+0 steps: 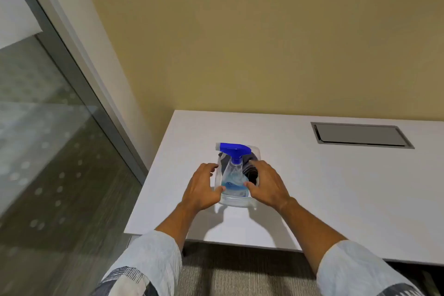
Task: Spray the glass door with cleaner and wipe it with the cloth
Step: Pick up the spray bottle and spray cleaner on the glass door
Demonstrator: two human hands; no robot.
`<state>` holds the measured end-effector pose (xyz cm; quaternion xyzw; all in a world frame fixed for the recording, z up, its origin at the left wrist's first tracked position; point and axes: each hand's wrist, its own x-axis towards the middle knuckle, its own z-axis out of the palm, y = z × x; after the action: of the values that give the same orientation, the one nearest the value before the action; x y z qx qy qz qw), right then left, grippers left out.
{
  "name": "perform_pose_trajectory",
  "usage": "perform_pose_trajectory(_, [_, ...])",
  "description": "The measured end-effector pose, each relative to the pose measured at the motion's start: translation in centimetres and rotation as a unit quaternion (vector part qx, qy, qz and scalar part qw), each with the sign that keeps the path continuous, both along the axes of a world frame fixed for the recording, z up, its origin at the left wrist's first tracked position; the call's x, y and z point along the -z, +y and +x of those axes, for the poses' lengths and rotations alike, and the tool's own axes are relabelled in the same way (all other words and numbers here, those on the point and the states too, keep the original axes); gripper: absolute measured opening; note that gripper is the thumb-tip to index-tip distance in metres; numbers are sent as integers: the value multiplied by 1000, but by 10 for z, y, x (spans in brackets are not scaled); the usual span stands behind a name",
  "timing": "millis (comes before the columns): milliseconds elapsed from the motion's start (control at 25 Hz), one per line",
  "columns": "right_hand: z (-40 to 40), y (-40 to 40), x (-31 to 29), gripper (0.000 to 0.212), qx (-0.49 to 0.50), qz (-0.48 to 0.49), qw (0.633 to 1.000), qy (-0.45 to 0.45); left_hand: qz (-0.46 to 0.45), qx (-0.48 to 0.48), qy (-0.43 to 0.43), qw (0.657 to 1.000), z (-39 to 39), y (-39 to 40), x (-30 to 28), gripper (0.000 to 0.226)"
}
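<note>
A clear spray bottle [234,173] with a blue trigger head and blue liquid stands in a clear plastic bin [236,200] on a white table [336,187]. A dark cloth [251,166] lies in the bin behind and to the right of the bottle. My left hand [203,190] is at the bin's left side, fingers spread, thumb against the bin's wall. My right hand [268,185] is at the bin's right side, fingers spread over its rim near the cloth. Neither hand grips anything. The glass door [48,139] stands on the left.
A grey metal frame [79,74] edges the glass door beside a yellow wall. A grey cable-access flap [360,136] is set into the table at the back right. Grey carpet [240,276] lies below the table's front edge.
</note>
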<state>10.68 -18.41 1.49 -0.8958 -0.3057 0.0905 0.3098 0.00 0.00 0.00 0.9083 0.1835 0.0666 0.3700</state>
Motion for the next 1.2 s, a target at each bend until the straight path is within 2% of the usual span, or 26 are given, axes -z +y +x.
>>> perform_pose_trajectory(80, [3,11,14,51,3,14,999,38,-33,12,-5,999,11,6,9,69])
perform_pose_trajectory(200, [3,21,32,46,16,-4,997,72,-54,36,11,998,23,6,23,62])
perform_pose_trajectory(480, [12,32,49,53,35,5,994,106,-93,31,13,995,35,13,37,53])
perform_pose_trajectory(680, [15,33,52,56,41,-4,994,105,-119,28,21,992,39,13,39,54])
perform_pose_trajectory(1000, [15,31,49,59,45,-6,992,115,-100,30,29,994,39,11,38,51])
perform_pose_trajectory(1200, [14,30,25,54,22,15,994,108,-93,37,3,995,39,15,23,49])
